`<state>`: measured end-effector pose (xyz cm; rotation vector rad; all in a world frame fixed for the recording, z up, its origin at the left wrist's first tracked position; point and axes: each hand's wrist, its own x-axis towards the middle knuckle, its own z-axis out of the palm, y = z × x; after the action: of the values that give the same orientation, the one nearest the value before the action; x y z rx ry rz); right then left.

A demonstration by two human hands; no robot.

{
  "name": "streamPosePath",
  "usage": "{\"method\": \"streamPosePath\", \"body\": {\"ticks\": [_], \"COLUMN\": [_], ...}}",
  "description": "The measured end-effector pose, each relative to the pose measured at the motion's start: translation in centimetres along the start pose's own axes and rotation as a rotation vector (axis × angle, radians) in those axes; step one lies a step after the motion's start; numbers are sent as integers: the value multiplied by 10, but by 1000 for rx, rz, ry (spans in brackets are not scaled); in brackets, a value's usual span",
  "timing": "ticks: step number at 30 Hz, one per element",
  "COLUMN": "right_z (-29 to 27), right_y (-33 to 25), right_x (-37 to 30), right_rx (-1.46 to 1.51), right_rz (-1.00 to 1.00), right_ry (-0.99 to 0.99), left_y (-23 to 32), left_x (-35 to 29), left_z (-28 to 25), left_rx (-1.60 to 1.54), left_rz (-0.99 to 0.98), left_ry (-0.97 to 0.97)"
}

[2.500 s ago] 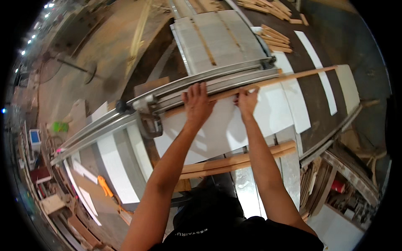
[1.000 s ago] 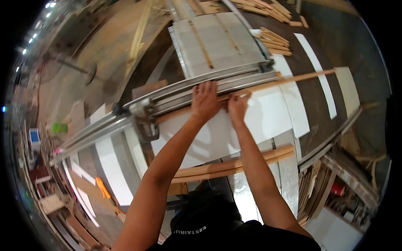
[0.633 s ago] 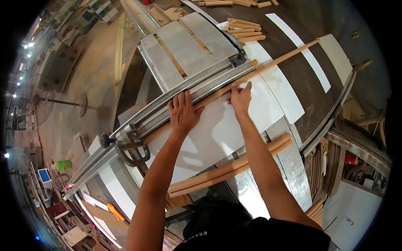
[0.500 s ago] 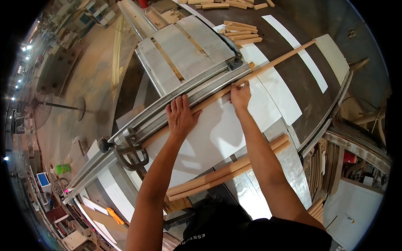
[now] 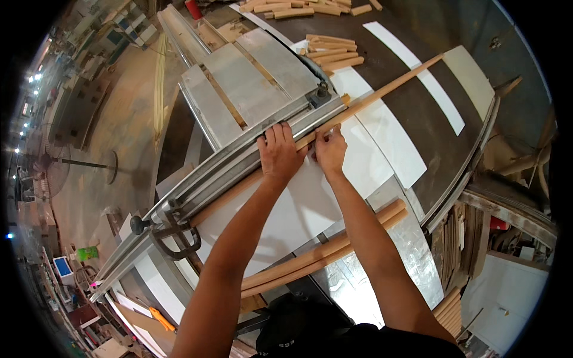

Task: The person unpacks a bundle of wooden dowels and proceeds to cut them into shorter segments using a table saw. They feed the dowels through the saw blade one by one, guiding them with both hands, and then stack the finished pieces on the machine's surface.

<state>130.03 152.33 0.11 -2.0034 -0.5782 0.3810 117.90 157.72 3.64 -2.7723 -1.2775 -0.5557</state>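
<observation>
A long, narrow wooden strip point(image 5: 394, 85) lies slantwise along a metal fence point(image 5: 230, 170), over a white panel point(image 5: 298, 206). My left hand point(image 5: 280, 156) curls its fingers over the fence edge, with the thumb side against the strip. Close to its right, my right hand point(image 5: 331, 152) pinches the same strip; its fingertips are partly hidden. Two more wooden strips point(image 5: 316, 256) lie side by side nearer to me, beneath my right forearm. At the fence's near left end sits a dark metal handle point(image 5: 179, 241).
A slotted metal table point(image 5: 239, 83) stands beyond the fence. Short wooden pieces point(image 5: 337, 52) are heaped on the dark surface at the far side, near a white strip point(image 5: 418, 74). An orange-handled tool point(image 5: 161, 319) lies at lower left. A standing fan point(image 5: 57, 167) is on the floor.
My left hand has slid right along the fence, closer to my right hand. My right hand stays at about the same part of the strip. The whole view has shifted slightly.
</observation>
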Motion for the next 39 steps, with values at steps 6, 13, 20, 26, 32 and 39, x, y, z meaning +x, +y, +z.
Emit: {"method": "streamPosePath", "body": {"ticks": [6,13,20,26,32,39], "right_z": [-53,-163,-186,-176,-180,-180], "right_y": [27,68,79,60,68,70], "right_x": [7,188,274,275,274,273], "right_rx": [227,-628,-751,-727,-677,-655], "right_rz": [145,-643,-842,-842,-872,-862], "right_ry": [-352,-100,-391,-527,-491,-480], "left_y": [-1,0,1,-5,-1,-1], "left_x": [-5,-4,-3,-5,-4,-3], "left_z": [4,4,11,7,8,5], "left_rx": [55,0,54,26,21,58], "left_rz": [50,-5,34,22,25,52], "left_ry": [-15,-25,-20,-18,9,3]}}
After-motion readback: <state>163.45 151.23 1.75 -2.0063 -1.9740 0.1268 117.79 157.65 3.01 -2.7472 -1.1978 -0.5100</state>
